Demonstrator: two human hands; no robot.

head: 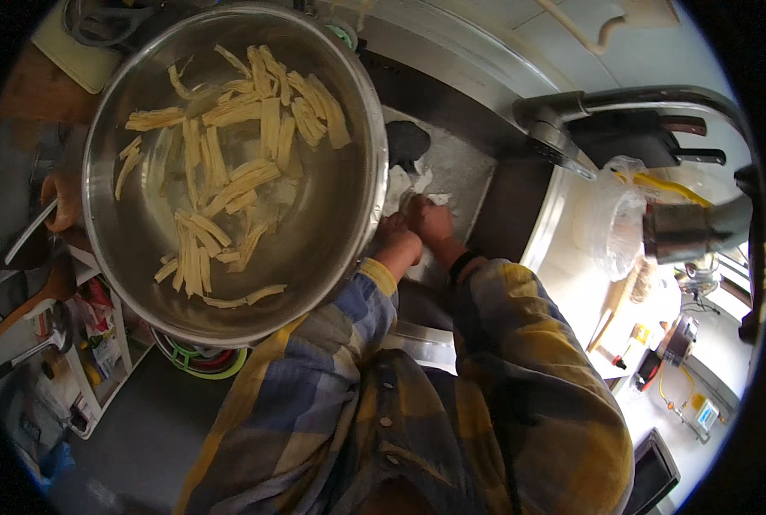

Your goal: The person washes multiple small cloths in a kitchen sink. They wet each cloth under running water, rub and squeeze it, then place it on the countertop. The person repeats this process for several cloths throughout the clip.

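My left hand (399, 241) and my right hand (430, 219) are close together, low in a stainless steel sink (466, 170). Their fingers are curled and point away from me; what they may hold is hidden. White scraps (399, 183) lie on the sink floor just beyond the fingertips, too blurred to name. Past these is a dark, crumpled lump (410, 140). A large stainless steel basin (331, 232) fills the view to the left, its rim close beside my left hand. Pale yellow bean curd sticks (270, 129), cut in pieces, are spread in the water inside it.
A faucet (556, 129) reaches over the sink from the right. Two dark-handled knives (698, 154) and a clear plastic bag (618, 219) are on the right. To the left are a ladle (54, 335), a white shelf rack (122, 335) with packets, and green-rimmed colanders (218, 367) under the basin.
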